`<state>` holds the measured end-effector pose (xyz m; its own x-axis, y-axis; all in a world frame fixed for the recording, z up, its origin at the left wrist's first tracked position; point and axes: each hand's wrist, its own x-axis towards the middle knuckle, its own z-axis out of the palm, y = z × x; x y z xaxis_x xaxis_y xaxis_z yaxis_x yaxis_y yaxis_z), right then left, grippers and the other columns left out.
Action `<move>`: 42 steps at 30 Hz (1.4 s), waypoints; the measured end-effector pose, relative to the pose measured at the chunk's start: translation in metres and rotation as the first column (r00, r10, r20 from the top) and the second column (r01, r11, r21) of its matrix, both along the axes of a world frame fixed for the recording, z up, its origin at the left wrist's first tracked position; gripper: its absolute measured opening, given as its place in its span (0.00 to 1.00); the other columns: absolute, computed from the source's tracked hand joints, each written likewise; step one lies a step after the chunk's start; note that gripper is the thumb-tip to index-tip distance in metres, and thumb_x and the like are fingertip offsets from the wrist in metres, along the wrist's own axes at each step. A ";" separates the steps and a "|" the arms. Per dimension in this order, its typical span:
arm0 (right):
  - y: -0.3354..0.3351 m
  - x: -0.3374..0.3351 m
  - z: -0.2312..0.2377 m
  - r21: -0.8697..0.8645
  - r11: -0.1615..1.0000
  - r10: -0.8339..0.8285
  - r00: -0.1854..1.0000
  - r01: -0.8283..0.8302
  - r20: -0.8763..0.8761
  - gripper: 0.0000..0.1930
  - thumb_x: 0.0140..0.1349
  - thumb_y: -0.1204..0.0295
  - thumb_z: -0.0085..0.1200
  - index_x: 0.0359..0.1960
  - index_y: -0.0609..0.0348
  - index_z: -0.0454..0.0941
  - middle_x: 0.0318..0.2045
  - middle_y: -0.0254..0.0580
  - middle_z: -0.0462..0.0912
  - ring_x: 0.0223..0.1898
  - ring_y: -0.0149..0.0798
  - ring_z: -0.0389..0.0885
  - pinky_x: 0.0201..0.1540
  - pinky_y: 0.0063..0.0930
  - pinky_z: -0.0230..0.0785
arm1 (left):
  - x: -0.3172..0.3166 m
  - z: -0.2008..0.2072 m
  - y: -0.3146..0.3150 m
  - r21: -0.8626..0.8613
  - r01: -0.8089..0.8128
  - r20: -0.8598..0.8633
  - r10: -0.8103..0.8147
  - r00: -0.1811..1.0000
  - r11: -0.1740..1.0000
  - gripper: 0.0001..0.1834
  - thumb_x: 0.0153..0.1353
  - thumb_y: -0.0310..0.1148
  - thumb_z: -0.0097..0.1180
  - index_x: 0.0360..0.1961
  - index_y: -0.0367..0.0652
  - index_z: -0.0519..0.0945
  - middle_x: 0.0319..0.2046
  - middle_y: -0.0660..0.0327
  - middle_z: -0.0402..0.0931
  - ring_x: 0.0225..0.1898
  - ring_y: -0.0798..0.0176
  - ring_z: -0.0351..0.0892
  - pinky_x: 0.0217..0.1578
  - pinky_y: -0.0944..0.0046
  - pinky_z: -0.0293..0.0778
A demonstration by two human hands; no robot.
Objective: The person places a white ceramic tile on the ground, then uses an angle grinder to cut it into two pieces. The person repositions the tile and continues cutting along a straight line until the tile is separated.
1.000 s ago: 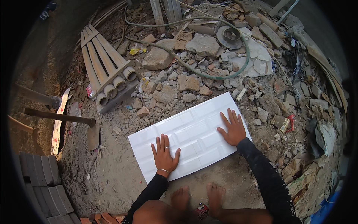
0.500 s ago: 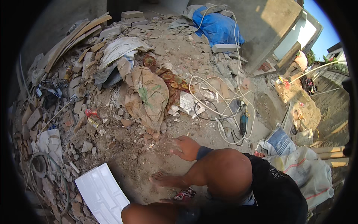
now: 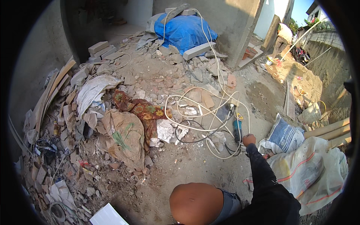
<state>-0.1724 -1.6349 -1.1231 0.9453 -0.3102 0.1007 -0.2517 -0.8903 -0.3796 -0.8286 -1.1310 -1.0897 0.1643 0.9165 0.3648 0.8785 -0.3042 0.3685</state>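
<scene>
My right hand (image 3: 249, 140), at the end of a dark sleeve, reaches forward to the right of the middle. Its fingers are curled closed beside a teal and black angle grinder (image 3: 237, 129) lying on the ground. A pale cable (image 3: 245, 105) runs in loops around the tool and passes right at the hand; whether the fingers grip it is hidden. My left hand is out of view. At the bottom, left of my bare knee (image 3: 195, 204), shows the corner of a white panel (image 3: 108, 216).
Rubble and a brown sack (image 3: 123, 138) spread over the left. A blue tarp (image 3: 185, 33) covers a heap at the back. White woven sacks (image 3: 300, 165) and a blue-white bag (image 3: 284, 135) lie right. Another person (image 3: 283, 37) bends over far right.
My right hand has moved from the ground near my foot, forward and right to the grinder, its spread fingers now curled. The view has shifted, so less of the white panel shows.
</scene>
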 end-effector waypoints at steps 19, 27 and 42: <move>-0.058 0.141 -0.064 -0.243 0.970 -0.070 0.979 0.022 -0.192 0.39 0.60 0.52 0.66 0.66 0.68 0.72 0.60 0.59 0.78 0.62 0.58 0.75 0.58 0.60 0.71 | -0.217 0.087 -0.083 -0.271 -0.182 -0.152 0.145 0.978 0.945 0.19 0.58 0.28 0.61 0.52 0.42 0.79 0.50 0.48 0.83 0.53 0.43 0.82 0.52 0.45 0.76; -0.119 0.132 0.128 -0.322 0.871 -0.138 0.813 0.372 0.566 0.37 0.56 0.66 0.73 0.63 0.70 0.67 0.55 0.61 0.77 0.54 0.64 0.80 0.59 0.50 0.73 | -0.247 0.079 -0.107 -0.009 -0.389 -0.161 0.382 0.910 0.921 0.07 0.48 0.19 0.58 0.27 0.42 0.75 0.29 0.52 0.79 0.33 0.44 0.78 0.38 0.47 0.73; 0.360 -0.189 0.527 0.447 -0.418 0.800 -0.088 -0.791 0.593 0.17 0.55 0.63 0.70 0.38 0.63 0.82 0.28 0.35 0.83 0.27 0.27 0.79 0.33 0.24 0.73 | 0.086 0.336 -0.014 -0.172 0.659 0.601 -0.452 0.659 0.732 0.19 0.64 0.28 0.64 0.55 0.33 0.82 0.46 0.55 0.85 0.48 0.59 0.85 0.54 0.60 0.79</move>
